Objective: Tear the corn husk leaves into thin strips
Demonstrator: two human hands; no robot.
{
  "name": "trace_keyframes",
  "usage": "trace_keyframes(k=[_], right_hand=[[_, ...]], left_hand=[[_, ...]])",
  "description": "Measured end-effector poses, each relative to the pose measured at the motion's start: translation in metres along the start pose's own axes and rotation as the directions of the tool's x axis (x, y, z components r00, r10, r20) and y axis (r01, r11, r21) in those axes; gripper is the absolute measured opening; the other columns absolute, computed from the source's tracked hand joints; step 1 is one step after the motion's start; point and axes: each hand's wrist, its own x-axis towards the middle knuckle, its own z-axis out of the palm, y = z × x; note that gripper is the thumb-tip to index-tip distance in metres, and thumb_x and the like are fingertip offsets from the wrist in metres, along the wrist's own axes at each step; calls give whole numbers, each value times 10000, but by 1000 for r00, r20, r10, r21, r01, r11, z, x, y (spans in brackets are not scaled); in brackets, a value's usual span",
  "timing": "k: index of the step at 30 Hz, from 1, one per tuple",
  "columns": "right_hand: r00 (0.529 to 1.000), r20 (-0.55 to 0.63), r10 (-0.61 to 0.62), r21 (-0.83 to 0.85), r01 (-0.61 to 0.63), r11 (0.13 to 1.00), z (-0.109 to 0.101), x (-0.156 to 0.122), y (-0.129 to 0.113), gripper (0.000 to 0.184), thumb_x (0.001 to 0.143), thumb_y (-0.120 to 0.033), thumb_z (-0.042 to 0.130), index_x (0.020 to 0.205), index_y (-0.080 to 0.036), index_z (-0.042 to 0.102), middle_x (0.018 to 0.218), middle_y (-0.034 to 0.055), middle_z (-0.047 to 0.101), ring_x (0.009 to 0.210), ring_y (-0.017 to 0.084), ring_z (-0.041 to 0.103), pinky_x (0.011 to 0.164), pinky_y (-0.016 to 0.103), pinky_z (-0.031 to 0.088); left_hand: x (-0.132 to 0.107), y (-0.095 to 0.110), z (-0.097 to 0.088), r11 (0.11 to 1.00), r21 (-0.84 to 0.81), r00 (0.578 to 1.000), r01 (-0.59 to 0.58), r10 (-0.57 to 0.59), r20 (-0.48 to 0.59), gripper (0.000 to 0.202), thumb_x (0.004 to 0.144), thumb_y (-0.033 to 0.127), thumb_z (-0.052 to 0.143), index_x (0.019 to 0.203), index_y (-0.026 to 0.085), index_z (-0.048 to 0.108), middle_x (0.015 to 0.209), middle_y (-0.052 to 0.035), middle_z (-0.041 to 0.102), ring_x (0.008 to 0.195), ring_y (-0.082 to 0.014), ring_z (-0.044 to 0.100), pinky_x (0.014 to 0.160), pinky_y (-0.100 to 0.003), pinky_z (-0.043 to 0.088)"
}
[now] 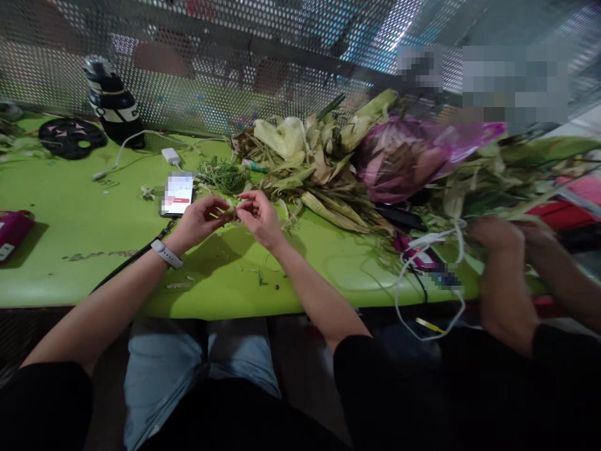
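The person's 2 hands meet over the middle of the green desk (244, 294), fingertips nearly together. The left hand (201, 219) and the right hand (263, 222) are both pinched on a small pale strip (231, 212) of what looks like husk, which sits between them just above the desk; its exact shape is hard to tell. A white watch (166, 254) circles the left wrist.

Just left of the left hand lies a phone (178, 194) with its screen lit, and on its far side a white adapter (171, 156) with a cable. A black strap (134, 257) runs under the left forearm. On the far side of the hands is a tangle of thin green strands (223, 176), with a small green-and-white tube (255, 166) beside it. To the right, a large heap of corn husks (286, 141) spreads across the desk, and a pink plastic bag (399, 160) rests among it.

At the far left, a dark bottle (113, 106) stands upright near a black disc (70, 141). Loose scraps (179, 285) lie at the near edge. Farther right, 2 blurred hands (498, 235) of another person are at the husks; what they grip cannot be told.
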Motion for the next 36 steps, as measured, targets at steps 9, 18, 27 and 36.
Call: trace_keyframes(k=[9, 18, 27, 36], right_hand=[[963, 136, 234, 94, -248, 964, 0, 7, 6, 336, 793, -529, 676, 834, -200, 622, 730, -6, 612, 609, 106, 561, 590, 265, 501], [996, -27, 91, -71, -92, 993, -3, 10, 10, 253, 775, -448, 704, 731, -202, 662, 812, 5, 568, 748, 124, 544, 753, 302, 476], [995, -63, -78, -177, 66, 982, 0, 5, 1, 267, 873, -438, 615, 741, -208, 583, 805, 6, 537, 743, 123, 526, 721, 274, 450], [994, -39, -102, -215, 91, 972, 2, -2, -3, 379, 925, -589, 500, 886, -219, 574, 611, -51, 511, 528, 82, 436, 540, 232, 316]], left_hand=[[-1, 2, -1, 945, 297, 990, -136, 122, 65, 126, 815, 249, 692, 914, 205, 626, 858, -49, 665, 719, -142, 630, 670, -293, 527], [1, 0, -2, 997, -1, 973, 78, -76, 218, 397, 727, 255, 778, 989, 192, 487, 861, -40, 672, 816, -156, 671, 721, -295, 546], [-2, 8, 1, 977, -152, 934, 152, -91, 346, 381, 708, 206, 806, 947, 186, 510, 826, -1, 645, 788, -126, 665, 737, -274, 556], [-2, 11, 3, 839, -369, 915, 399, -334, 228, 359, 828, 463, 711, 1012, 168, 622, 871, -29, 632, 702, -107, 619, 592, -221, 510]])
